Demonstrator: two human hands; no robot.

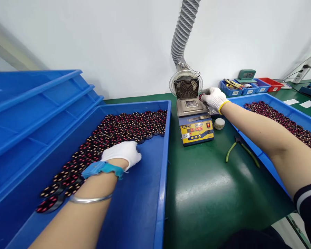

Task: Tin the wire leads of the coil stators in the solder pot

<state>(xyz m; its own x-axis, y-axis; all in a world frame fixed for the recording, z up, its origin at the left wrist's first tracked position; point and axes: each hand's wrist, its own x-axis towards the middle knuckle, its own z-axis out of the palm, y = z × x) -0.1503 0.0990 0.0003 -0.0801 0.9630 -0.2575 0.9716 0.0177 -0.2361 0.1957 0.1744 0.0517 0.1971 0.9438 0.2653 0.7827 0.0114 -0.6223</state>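
Note:
My right hand (214, 98), in a white glove with a yellow cuff, pinches a small round black part with red spots (201, 97). It holds the part beside the small fan and above the right edge of a solder pot (197, 129) with a yellow front and lit red digits. My left hand (121, 153), also gloved, is closed over the left blue tray (145, 166), next to rows of round black parts (129, 126) with pink or cream spots. Its fingertips are turned away, so what they hold is hidden. A blue wrist strap (101, 169) circles that wrist.
A grey duct hose (182, 34) rises behind the pot. Green-handled pliers (237, 140) and a round whitish container (219, 123) lie to its right. The right blue tray (272, 107) holds many small reddish parts. Stacked blue trays (41, 103) stand left; small bins (230, 90) sit behind.

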